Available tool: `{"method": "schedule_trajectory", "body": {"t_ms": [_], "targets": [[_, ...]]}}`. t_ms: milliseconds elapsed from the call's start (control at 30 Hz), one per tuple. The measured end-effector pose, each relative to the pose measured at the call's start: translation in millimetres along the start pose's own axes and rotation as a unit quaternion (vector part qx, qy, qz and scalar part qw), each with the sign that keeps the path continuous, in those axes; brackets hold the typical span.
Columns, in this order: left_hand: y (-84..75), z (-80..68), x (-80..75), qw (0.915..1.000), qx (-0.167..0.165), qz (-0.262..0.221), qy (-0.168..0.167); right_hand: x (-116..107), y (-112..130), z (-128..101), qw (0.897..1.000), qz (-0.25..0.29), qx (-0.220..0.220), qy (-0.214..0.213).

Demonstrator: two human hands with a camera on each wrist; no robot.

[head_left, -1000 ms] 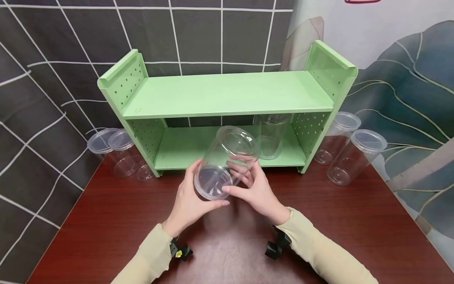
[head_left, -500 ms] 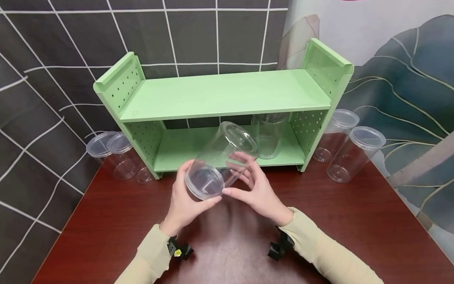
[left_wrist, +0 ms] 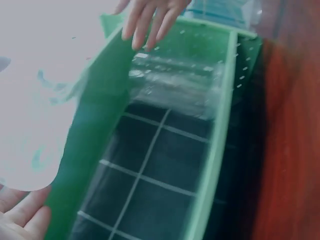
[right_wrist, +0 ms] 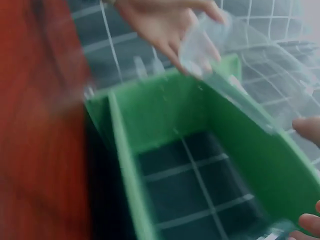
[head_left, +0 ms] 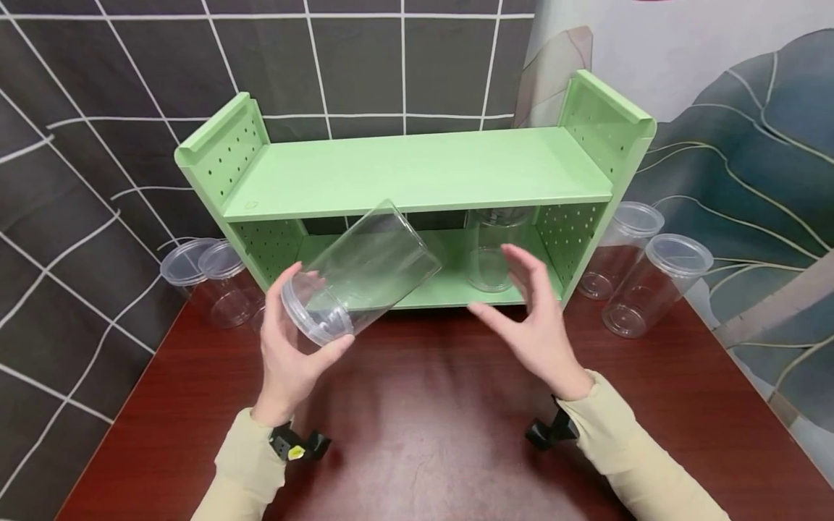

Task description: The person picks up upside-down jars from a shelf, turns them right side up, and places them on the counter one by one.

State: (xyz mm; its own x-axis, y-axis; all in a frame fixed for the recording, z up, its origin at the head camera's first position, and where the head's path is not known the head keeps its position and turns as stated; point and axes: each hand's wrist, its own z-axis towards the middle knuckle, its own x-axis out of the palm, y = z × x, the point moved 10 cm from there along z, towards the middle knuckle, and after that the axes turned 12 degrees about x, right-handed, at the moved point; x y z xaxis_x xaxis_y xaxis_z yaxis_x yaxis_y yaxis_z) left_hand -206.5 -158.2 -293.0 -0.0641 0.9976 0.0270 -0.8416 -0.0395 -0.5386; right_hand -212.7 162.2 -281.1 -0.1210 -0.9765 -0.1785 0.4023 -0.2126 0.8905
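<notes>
One hand only now carries the jar [head_left: 361,271]: it is gripped near its lidded end by the left hand [head_left: 293,354], fingers and thumb curled round it, and held tilted above the desk [head_left: 417,434], its base pointing up toward the rack [head_left: 417,174]. The right hand [head_left: 534,318] has been taken off the jar since half a second ago and hangs apart from it, fingers spread and relaxed, holding nothing. The jar has been swung to the left and raised, and now lies across the front of the lower shelf [head_left: 449,286]; by this it is judged to be on its way into the rack.

A second jar [head_left: 493,250] stands upright on the lower shelf at the right. Two jars [head_left: 208,278] are noted left of the rack, and two more [head_left: 641,278] right of it. The shelf's left part is open; the upper shelf edge hangs close above the jar's raised end.
</notes>
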Motion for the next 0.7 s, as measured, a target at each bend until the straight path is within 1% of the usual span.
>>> {"method": "schedule_trajectory", "body": {"t_ms": [67, 167, 233, 300, 367, 433, 500, 600, 700], "targets": [[-3.4, 4.3, -6.9, 1.0000, 0.002, -0.007, -0.007, -16.6, 19.1, 1.4, 0.998, -0.032, -0.037, -0.048], [-7.6, 9.0, -17.3, 0.9996, 0.001, -0.017, -0.021, -43.8, 40.6, 2.6, 0.987, -0.046, -0.087, -0.128], [-10.0, 11.2, -23.1, 0.9994, 0.001, -0.019, -0.028, -62.2, 47.6, 3.6, 0.977, -0.044, -0.108, -0.178], [-12.2, 12.9, -28.3, 0.9990, 0.005, -0.028, -0.036, -79.8, 48.8, 5.6, 0.967, -0.037, -0.112, -0.224], [-14.6, 14.2, -33.1, 0.9984, 0.012, -0.034, -0.044, -94.5, 45.8, 9.2, 0.961, -0.036, -0.103, -0.256], [-17.0, 15.5, -37.2, 0.9975, 0.021, -0.045, -0.051, -105.9, 38.7, 15.0, 0.958, -0.037, -0.077, -0.272], [-18.9, 16.5, -41.4, 0.9966, 0.027, -0.052, -0.058, -114.0, 28.6, 21.2, 0.959, -0.041, -0.043, -0.278], [-21.0, 17.7, -48.3, 0.9959, 0.031, -0.055, -0.065, -120.6, 13.7, 29.7, 0.959, -0.058, 0.003, -0.276], [-23.6, 19.0, -57.9, 0.9964, 0.031, -0.034, -0.072, -123.8, 3.0, 34.7, 0.958, -0.069, 0.027, -0.277]]}}
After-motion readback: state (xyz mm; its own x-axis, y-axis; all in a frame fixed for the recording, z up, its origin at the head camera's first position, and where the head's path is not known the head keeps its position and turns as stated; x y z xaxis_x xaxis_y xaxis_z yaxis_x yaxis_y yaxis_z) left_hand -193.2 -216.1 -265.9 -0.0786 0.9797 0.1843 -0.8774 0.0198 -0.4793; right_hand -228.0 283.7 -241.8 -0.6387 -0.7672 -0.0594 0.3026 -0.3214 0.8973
